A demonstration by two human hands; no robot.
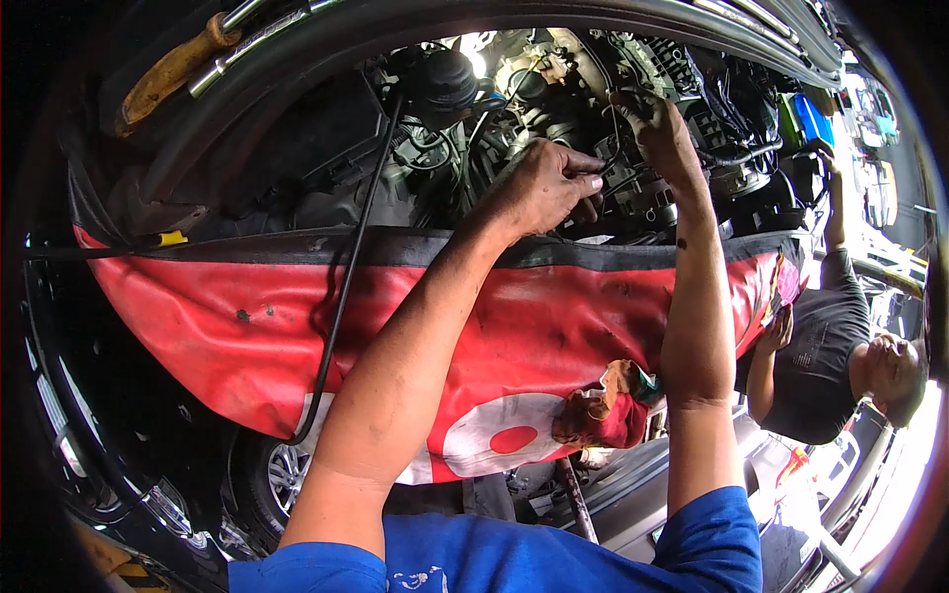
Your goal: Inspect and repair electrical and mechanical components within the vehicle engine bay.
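Both my bare arms reach over a red fender cover (pixel 326 306) into the engine bay of a dark car. My left hand (pixel 554 188) is closed in a pinch above the near side of the engine (pixel 633 193); what its fingertips hold, if anything, is too small to make out. Farther in and to the right, my right hand (pixel 652 128) has its fingers curled at a thin dark line, like a hose or rod (pixel 615 138), which runs down toward my left hand. Its exact kind does not show.
A long black rod (pixel 361 232) leans across the cover at left. Soiled rags (pixel 613 405) lie on the cover near my right elbow. A wooden-handled tool (pixel 178 74) and a metal ratchet (pixel 247 49) rest at upper left. A co-worker (pixel 820 346) leans in from the right.
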